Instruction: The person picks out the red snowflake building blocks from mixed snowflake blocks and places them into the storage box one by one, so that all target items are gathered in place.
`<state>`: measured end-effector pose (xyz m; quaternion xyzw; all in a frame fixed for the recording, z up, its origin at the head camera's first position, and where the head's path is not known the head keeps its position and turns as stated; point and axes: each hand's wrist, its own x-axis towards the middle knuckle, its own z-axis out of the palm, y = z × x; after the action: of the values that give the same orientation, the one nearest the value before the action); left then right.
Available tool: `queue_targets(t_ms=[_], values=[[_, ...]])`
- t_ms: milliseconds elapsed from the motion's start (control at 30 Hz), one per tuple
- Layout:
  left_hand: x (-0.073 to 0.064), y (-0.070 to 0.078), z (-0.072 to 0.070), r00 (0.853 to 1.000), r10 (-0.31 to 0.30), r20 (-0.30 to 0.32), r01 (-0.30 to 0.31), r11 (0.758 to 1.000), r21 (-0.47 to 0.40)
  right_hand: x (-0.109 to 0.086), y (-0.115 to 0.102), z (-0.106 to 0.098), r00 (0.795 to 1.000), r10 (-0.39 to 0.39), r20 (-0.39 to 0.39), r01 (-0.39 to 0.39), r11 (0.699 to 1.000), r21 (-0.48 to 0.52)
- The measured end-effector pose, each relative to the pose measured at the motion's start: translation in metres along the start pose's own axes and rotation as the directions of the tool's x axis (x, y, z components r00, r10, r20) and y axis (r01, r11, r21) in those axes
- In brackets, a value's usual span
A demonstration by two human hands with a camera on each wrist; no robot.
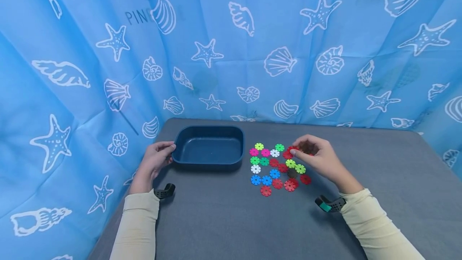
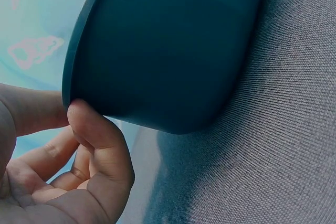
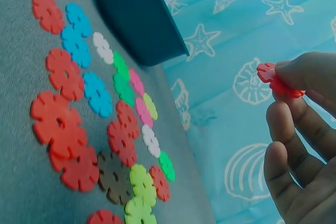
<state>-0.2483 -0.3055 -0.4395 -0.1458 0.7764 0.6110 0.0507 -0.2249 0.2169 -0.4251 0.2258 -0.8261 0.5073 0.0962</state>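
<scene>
At the left, my left hand [image 1: 156, 160] pinches the corner rim of a dark blue rectangular basin [image 1: 210, 152] between thumb and fingers; the left wrist view shows the basin's outer wall [image 2: 168, 51] from close up. My right hand [image 1: 322, 159] is over the far right side of a spread of colourful notched plastic discs. Thumb and forefinger pinch a red snowflake disc [image 3: 268, 73], raised off the table in the right wrist view. Below it lie red, blue [image 1: 266, 180], white [image 1: 255, 169], green, pink, yellow-green [image 1: 300, 168] and brown discs, some overlapping.
The discs lie just right of the basin on a grey cloth-covered table [image 1: 216, 216]. Behind and to the left hangs a blue curtain [image 1: 223, 75] with white shells and starfish. Dark bands [image 1: 330, 204] sit on both wrists.
</scene>
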Motion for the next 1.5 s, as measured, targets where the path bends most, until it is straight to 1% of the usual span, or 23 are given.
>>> queue_targets(t_ms=[133,300,467,700,867,1100,1300,1500], values=[[0.000,0.000,0.000,1.000,0.002,-0.001,-0.002,1.000,-0.001,0.004,-0.001,0.003,1.000,-0.010,0.000,0.010,1.000,0.026],[0.001,-0.001,-0.001,1.000,-0.002,-0.002,0.002,1.000,0.000,0.010,-0.004,0.008,1.000,-0.003,-0.004,0.003,1.000,0.021],[0.001,-0.001,0.000,1.000,-0.007,-0.004,0.007,1.000,-0.001,0.016,-0.006,0.014,1.000,0.001,-0.008,0.000,0.999,0.039],[0.000,0.000,0.001,1.000,-0.005,0.002,0.005,1.000,-0.003,0.023,-0.008,0.022,1.000,-0.002,-0.012,0.003,0.997,0.080],[0.001,0.000,0.002,1.000,-0.015,0.000,0.015,1.000,-0.005,0.029,-0.010,0.028,1.000,-0.005,-0.021,0.007,0.993,0.118],[0.001,0.000,0.001,1.000,-0.012,-0.007,0.012,1.000,-0.006,0.035,-0.014,0.038,1.000,-0.005,-0.031,0.011,0.981,0.194],[0.001,-0.001,0.001,1.000,-0.022,-0.005,0.021,1.000,-0.011,0.041,-0.015,0.048,1.000,-0.014,-0.027,0.020,0.975,0.220],[0.000,0.000,0.003,1.000,-0.017,-0.003,0.017,1.000,-0.014,0.044,-0.016,0.055,1.000,0.002,-0.012,0.001,0.970,0.245]])
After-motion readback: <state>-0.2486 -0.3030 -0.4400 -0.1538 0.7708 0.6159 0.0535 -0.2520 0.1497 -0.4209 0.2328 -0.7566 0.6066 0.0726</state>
